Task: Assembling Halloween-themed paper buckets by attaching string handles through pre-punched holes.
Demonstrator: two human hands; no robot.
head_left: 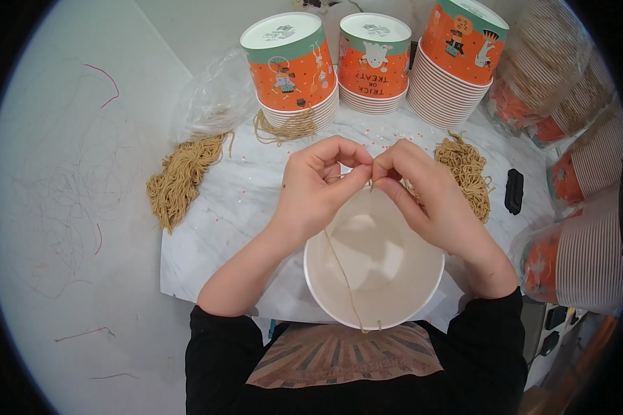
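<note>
In front of my chest a white paper bucket (415,290) leans toward me, its open mouth facing up. A tan cord (340,266) runs across the opening and passes the near rim, where a short bit of cord also pokes out by a second spot. Over the far rim my left hand (318,180) pinches the cord between thumb and forefinger. Fingertip to fingertip with it, my right hand (426,190) is closed in a pinch on the same cord, a small end showing below. The exact hold is partly hidden by the fingers.
Bundles of tan cord lie left (180,176) and right (462,173), with loose strands (284,126) at the back. Three upside-down orange bucket stacks (374,62) stand behind. Bagged stacks (581,270) line the right edge, near a small black object (513,191). A clear bag (218,97) sits back left.
</note>
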